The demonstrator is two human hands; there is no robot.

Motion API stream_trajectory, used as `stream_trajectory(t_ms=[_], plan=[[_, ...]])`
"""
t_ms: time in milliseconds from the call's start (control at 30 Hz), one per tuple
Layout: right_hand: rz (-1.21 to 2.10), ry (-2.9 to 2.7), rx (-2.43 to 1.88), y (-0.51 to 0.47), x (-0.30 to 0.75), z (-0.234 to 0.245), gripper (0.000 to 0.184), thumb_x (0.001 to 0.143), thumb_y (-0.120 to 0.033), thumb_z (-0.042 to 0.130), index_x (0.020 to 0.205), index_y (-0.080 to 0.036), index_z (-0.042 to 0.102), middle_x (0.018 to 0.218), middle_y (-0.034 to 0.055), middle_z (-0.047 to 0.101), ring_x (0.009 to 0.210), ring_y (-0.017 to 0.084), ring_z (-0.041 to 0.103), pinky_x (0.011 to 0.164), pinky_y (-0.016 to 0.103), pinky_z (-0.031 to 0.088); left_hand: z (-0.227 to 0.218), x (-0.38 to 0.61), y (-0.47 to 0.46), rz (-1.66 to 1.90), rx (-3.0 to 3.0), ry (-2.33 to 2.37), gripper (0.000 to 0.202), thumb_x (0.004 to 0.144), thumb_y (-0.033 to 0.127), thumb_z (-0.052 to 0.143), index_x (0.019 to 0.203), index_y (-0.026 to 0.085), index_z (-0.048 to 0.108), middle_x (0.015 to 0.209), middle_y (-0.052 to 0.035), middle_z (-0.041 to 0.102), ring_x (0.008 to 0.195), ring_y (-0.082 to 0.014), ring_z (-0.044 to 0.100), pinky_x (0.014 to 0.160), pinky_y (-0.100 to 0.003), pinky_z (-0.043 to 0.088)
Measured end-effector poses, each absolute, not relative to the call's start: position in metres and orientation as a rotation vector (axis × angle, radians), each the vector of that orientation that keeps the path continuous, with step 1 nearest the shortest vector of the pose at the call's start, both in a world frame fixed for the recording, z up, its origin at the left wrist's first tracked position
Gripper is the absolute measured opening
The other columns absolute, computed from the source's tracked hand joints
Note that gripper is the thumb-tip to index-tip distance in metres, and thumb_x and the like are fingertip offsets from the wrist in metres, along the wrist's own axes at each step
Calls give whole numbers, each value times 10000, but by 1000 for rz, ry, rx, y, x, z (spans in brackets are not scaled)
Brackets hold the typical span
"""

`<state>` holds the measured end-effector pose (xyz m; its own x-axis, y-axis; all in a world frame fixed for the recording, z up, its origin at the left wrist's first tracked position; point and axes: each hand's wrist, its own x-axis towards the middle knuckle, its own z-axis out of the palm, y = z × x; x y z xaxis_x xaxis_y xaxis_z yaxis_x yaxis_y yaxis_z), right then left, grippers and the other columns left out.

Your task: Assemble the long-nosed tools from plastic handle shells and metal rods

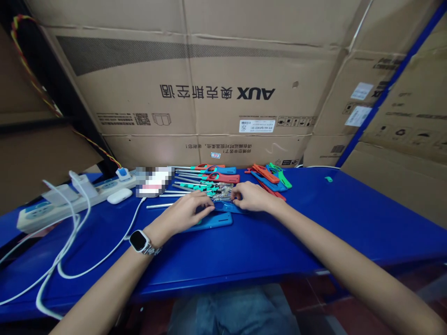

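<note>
A blue lighter casing [228, 207] lies between my hands on the table. My left hand [192, 211], a watch at its wrist, has thumb and fingers closed at the casing's left end. Just over its right part, my right hand [249, 196] is pinched; what its fingertips hold is too small to tell. Beneath my left hand rests another blue lighter casing [213, 222]. Small metal and green lighter parts [220, 188] are heaped just beyond my hands. Behind them lie long-nosed lighters with a red handle [225, 178] and a blue handle [226, 170].
Red, blue and green casing halves [270, 179] are piled at the right. On the left are a power strip [101, 190], a white earbud case [119, 196] and loose white cables [75, 223]. Large cardboard boxes [216, 60] wall the table's back. A green scrap [328, 179] lies far right.
</note>
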<state>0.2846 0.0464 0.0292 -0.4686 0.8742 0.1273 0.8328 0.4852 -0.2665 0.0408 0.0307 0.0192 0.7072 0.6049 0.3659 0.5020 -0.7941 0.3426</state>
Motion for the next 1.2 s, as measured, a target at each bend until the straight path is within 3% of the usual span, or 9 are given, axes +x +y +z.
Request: stream_trajectory(t_ms=[267, 433, 633, 733, 833, 967, 1200], plan=[[251, -2509, -1573, 48, 291, 31, 88, 776, -296, 685, 816, -218, 692, 877, 73, 721, 835, 250, 651, 594, 280, 351, 30, 72, 50, 659, 2676, 857, 147, 905, 271, 587, 827, 221, 701, 838, -50, 697, 783, -213, 628, 729, -290, 447], [274, -2411, -1371, 45, 287, 38, 110, 862, -314, 622, 884, -209, 648, 862, 55, 704, 777, 202, 635, 623, 273, 376, 31, 80, 54, 859, 2557, 893, 125, 884, 298, 603, 915, 215, 691, 853, -40, 700, 751, -204, 622, 704, -298, 453], [844, -1930, -965, 56, 248, 40, 148, 877, -330, 597, 865, -203, 522, 684, -23, 606, 550, 115, 569, 505, 235, 431, 33, 61, 45, 1110, 2163, 966, 260, 854, 366, 663, 1050, 196, 668, 902, -50, 724, 818, -211, 664, 728, -300, 489], [1052, -1685, -825, 65, 221, 42, 269, 854, -432, 616, 864, -226, 444, 648, -55, 582, 427, 90, 526, 378, 209, 393, 34, 45, 48, 1070, 2059, 926, 226, 836, 387, 678, 910, 175, 709, 865, -60, 723, 784, -204, 651, 720, -301, 491], [1109, -1590, -707, 69, 202, 42, 351, 806, -485, 656, 881, -236, 420, 708, -47, 607, 441, 92, 553, 352, 207, 417, 35, 30, 53, 1019, 2020, 888, 253, 842, 405, 665, 814, 160, 719, 805, -60, 707, 752, -190, 633, 713, -296, 484], [1138, -1588, -669, 66, 190, 30, 348, 773, -423, 699, 957, -232, 473, 761, -36, 603, 530, 102, 592, 431, 221, 493, 36, 14, 54, 943, 2058, 908, 238, 840, 385, 656, 784, 159, 707, 757, -53, 693, 690, -164, 605, 659, -269, 464], [932, -1746, -689, 58, 187, 10, 207, 872, -360, 606, 1017, -229, 537, 934, 18, 633, 750, 160, 671, 729, 325, 586, 32, 8, 52, 931, 2164, 1057, 97, 730, 253, 638, 708, 161, 660, 652, -7, 635, 598, -141, 534, 563, -239, 404]])
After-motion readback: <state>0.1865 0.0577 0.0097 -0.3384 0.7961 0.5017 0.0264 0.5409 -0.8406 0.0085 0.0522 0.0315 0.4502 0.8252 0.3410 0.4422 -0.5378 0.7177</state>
